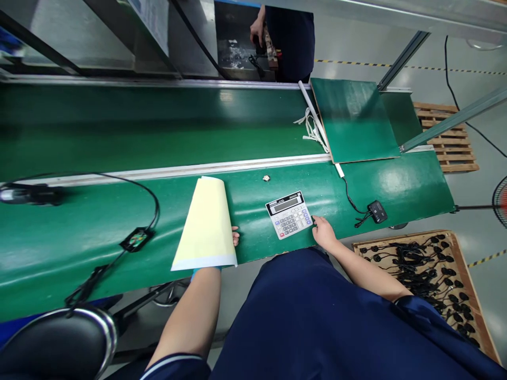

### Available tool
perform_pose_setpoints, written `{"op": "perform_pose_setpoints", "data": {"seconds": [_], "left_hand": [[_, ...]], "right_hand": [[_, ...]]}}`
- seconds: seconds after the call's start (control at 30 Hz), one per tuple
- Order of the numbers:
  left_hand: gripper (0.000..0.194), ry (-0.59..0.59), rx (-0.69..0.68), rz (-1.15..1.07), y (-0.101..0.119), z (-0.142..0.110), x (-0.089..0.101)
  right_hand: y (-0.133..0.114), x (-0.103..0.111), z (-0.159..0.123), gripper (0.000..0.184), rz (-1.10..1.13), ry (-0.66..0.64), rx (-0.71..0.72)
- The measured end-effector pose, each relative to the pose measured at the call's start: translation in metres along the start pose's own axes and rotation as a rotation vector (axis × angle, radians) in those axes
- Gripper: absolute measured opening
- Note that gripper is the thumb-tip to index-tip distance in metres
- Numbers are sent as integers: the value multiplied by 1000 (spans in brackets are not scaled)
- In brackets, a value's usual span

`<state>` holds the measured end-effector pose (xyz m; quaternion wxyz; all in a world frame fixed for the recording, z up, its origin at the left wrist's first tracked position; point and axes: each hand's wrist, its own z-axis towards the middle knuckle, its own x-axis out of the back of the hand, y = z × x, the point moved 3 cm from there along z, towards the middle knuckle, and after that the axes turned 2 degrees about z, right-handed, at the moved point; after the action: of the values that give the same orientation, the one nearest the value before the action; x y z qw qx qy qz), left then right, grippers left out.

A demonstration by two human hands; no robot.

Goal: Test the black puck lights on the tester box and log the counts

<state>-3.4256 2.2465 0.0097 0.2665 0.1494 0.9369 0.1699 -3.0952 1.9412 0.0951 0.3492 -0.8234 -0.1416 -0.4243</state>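
Note:
A yellow sheet of paper (pixel 206 224) with a pale lower border is bowed up over the green bench. My left hand (pixel 235 236) is mostly beneath it; only curled fingers show at its right edge, and they seem to grip the sheet. A grey desk calculator (pixel 290 215) with a dark display lies tilted on the bench to the right. At the calculator's right edge, my right hand (pixel 324 232) has its fingers closed on the corner. Behind the calculator lies a small pale object (pixel 266 178), too small to name.
A black cable with a small box (pixel 137 239) lies left. A black adapter (pixel 377 211) sits right, near a green board (pixel 354 121) and white tube (pixel 312 113). Black corded parts fill a tray (pixel 471 279). A stool (pixel 55 343) stands lower left; a co-worker (pixel 291 42) is opposite.

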Motion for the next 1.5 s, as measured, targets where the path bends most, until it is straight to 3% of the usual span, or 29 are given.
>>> {"op": "perform_pose_setpoints", "data": {"seconds": [0.23, 0.43, 0.63, 0.87, 1.23, 1.5], "left_hand": [[48, 20, -76, 56, -2, -3, -5], [49, 17, -74, 73, 1, -4, -5], [48, 40, -94, 76, 2, -8, -13], [44, 56, -92, 84, 2, -8, -16], [49, -9, -73, 32, -2, 0, 0], [45, 32, -49, 22, 1, -4, 0]], "right_hand": [[-31, 4, -21, 48, -126, 119, 253], [-55, 1, -30, 43, -169, 3, 376], [-62, -7, -26, 51, -281, -199, 385], [-78, -13, -21, 60, -383, -460, 294], [-79, -8, -21, 60, -406, -469, 259], [-78, -12, -20, 61, -376, -419, 266]]}}
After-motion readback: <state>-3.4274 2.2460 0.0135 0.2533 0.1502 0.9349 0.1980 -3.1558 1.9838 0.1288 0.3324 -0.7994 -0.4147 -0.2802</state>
